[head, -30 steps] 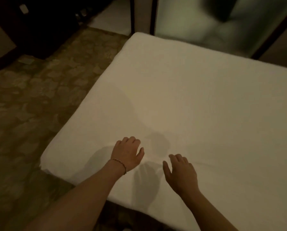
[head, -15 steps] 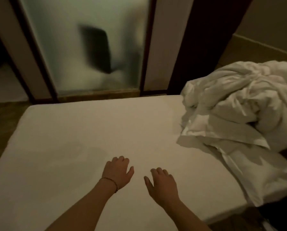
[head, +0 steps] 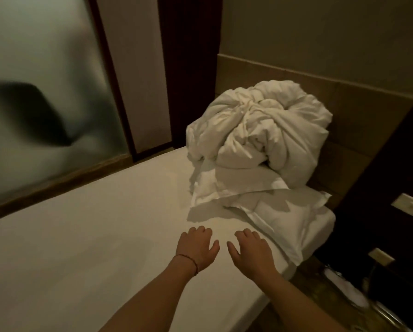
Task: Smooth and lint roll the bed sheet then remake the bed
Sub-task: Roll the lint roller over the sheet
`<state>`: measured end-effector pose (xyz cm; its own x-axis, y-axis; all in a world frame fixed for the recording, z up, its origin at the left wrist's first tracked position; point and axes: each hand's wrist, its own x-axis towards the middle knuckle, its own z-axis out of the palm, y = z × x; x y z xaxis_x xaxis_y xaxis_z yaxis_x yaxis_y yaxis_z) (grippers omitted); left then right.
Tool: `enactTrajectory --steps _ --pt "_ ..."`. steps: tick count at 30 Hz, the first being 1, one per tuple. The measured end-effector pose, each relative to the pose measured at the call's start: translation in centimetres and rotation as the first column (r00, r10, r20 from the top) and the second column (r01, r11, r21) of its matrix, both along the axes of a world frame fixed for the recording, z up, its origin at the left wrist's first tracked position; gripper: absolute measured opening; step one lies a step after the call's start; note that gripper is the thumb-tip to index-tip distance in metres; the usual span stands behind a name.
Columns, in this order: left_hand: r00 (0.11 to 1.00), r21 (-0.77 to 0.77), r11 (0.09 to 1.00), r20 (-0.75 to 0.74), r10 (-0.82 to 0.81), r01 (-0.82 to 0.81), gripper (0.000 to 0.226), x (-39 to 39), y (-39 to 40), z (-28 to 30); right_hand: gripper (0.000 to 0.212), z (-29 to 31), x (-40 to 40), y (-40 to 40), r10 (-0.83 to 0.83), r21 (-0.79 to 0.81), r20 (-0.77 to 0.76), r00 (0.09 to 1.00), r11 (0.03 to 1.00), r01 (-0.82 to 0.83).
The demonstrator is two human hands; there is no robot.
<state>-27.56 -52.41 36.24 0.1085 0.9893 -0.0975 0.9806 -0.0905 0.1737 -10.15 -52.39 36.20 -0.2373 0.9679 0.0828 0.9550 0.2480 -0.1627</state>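
Observation:
A white fitted bed sheet [head: 85, 236] covers the mattress and looks flat. My left hand [head: 196, 248], with a thin bracelet at the wrist, lies palm down on the sheet with fingers slightly bent. Beside it, a short gap away, my right hand [head: 251, 250] also lies palm down on the sheet, close to the edge of a pillow [head: 284, 224]. A bunched white duvet [head: 260, 130] is heaped on the pillows at the head of the bed. Neither hand holds anything. No lint roller is in view.
A frosted glass panel [head: 45, 104] with a wooden sill runs along the bed's far side. A tan headboard [head: 344, 116] stands behind the duvet. A dark bedside unit [head: 392, 212] with switch plates is at the right, with the floor below it.
My view has swung right from the foot corner to the head of the bed. Both hands have slid along the sheet toward the pillows, staying flat and side by side.

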Motion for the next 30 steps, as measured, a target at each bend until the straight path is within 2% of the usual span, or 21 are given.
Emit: enactTrajectory --steps 4,8,16,19,23,30 --pt "0.982 0.032 0.982 0.037 -0.186 0.185 0.047 8.1 4.5 1.5 0.046 1.6 7.5 2.2 -0.187 -0.01 -0.028 0.982 0.982 0.187" --pt "0.916 0.076 0.916 0.052 -0.399 0.395 0.044 17.6 9.1 2.7 0.043 3.6 15.4 2.8 -0.393 -0.013 -0.052 0.918 0.919 0.393" --pt "0.651 0.13 0.66 0.11 -0.751 0.74 0.034 38.5 9.9 3.8 0.04 4.9 32.5 -3.2 -0.776 -0.019 -0.015 0.63 0.63 0.776" --pt "0.543 0.119 0.556 0.128 -0.83 0.822 0.034 45.1 8.0 3.1 0.04 4.4 37.6 -6.0 -0.844 -0.029 0.007 0.536 0.536 0.844" --pt "0.444 0.091 0.456 0.123 -0.887 0.885 0.04 53.7 6.1 2.6 0.037 2.9 44.7 -9.3 -0.896 -0.055 0.002 0.445 0.444 0.894" --pt "0.359 0.023 0.366 0.141 -0.923 0.93 0.04 67.9 3.8 0.5 0.029 -1.0 58.5 -14.5 -0.95 -0.113 -0.017 0.311 0.31 0.944"
